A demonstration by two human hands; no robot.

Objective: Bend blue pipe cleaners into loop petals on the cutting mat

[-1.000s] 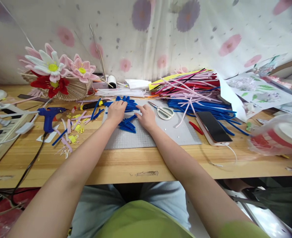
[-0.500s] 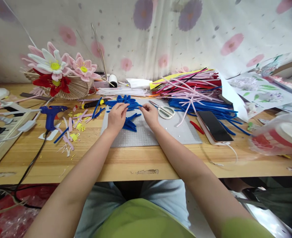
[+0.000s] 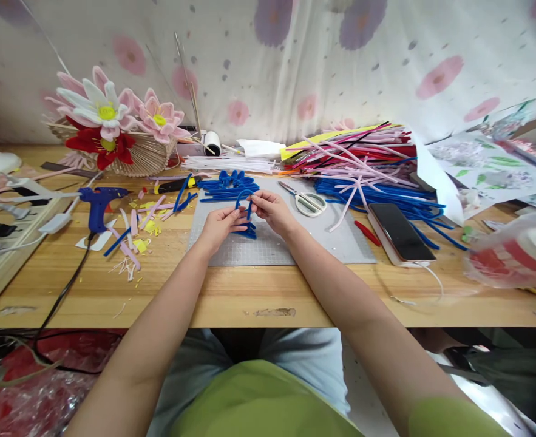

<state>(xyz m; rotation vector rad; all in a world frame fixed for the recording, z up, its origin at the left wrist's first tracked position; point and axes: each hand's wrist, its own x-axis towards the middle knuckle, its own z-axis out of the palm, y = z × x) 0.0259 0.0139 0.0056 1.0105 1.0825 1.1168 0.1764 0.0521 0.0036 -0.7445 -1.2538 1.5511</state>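
Between my hands a blue fuzzy stem [image 3: 243,193] is bent into an arch above the grey cutting mat [image 3: 268,249]. My left hand [image 3: 220,227] pinches one end of it, and my right hand [image 3: 270,209] pinches the other at the right. Just behind my fingers lies a pile of blue stems [image 3: 224,187], some of them looped. More folded blue pieces [image 3: 248,231] rest on the mat under the held stem, partly hidden by my left hand. White-handled scissors [image 3: 310,204] lie right of my right hand.
A blue glue gun [image 3: 98,209], pink and yellow scraps and a yellow-black cutter [image 3: 174,185] are on the left. Fuzzy flowers [image 3: 106,112] stand behind. On the right are bundled stems [image 3: 377,197], a red tool [image 3: 366,233], a phone [image 3: 402,232] and a bagged tub [image 3: 513,252].
Both hands have drawn back from the blue pile toward me, and a blue stem is now bent in an arch between them. The camera view has shifted slightly.
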